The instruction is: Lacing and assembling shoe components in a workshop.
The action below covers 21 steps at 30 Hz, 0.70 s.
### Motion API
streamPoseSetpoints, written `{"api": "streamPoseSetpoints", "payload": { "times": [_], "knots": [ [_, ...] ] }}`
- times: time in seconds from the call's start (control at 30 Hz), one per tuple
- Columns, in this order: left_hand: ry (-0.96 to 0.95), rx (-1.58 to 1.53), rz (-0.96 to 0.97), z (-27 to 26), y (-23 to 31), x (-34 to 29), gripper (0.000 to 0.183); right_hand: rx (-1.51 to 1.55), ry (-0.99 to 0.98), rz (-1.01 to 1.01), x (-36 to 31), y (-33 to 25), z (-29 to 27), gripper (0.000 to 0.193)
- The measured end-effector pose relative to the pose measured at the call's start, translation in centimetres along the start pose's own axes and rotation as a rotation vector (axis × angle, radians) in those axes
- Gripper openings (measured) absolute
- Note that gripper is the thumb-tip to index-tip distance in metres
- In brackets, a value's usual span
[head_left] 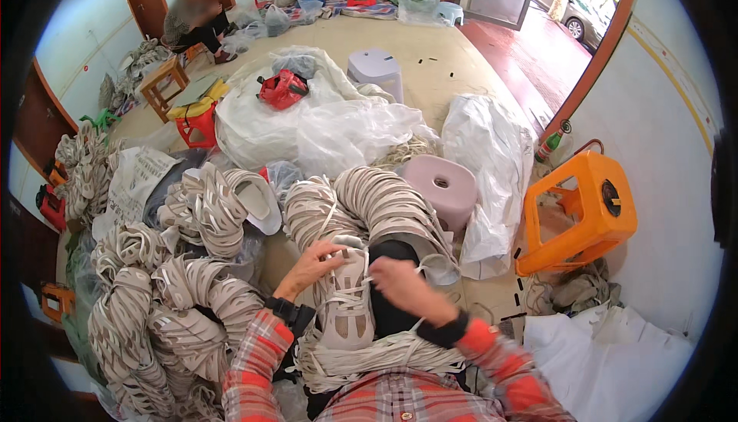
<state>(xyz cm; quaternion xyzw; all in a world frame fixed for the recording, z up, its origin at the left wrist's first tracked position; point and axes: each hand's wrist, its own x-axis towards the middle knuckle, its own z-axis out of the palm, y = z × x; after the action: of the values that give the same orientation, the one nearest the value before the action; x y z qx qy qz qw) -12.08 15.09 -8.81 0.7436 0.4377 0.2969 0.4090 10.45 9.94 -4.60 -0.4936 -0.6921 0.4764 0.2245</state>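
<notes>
A beige and white shoe upper (347, 316) lies in front of me over my lap, its toe toward my body. White lace (350, 297) crosses its front. At the upper's far end, my left hand (309, 270) grips its edge with bent fingers. Over the upper's right side, my right hand (411, 290) is closed and slightly blurred, with a shoelace running from the upper to its fingers. Loose laces (373, 362) lie in a thick bundle across my lap. Just beyond my hands stand curved stacks of nested shoe uppers (392, 205).
More bundled uppers (127, 318) are heaped at my left. A mauve stool (438, 187) stands ahead, an orange stool (580, 214) at right. White sacks (488, 168) and plastic sheeting (338, 134) cover floor beyond. Another person (196, 18) sits at the far left.
</notes>
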Motion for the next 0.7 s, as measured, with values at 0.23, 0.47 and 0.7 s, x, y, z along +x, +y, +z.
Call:
{"api": "streamPoseSetpoints", "payload": {
  "times": [0.23, 0.47, 0.7],
  "knots": [
    [0.008, -0.637, -0.28, -1.4, 0.7, -3.2, 0.043, -0.488, 0.184, -0.324, -0.1, -2.2, 4.3, 0.018],
    [0.016, -0.687, -0.268, -0.8, 1.7, -2.7, 0.033, -0.499, 0.193, -0.358, 0.6, -1.4, 4.3, 0.013],
    [0.055, -0.628, -0.221, -0.9, 1.9, -2.8, 0.032, -0.259, 0.075, -0.292, 0.8, -2.8, 3.8, 0.01]
  ]
}}
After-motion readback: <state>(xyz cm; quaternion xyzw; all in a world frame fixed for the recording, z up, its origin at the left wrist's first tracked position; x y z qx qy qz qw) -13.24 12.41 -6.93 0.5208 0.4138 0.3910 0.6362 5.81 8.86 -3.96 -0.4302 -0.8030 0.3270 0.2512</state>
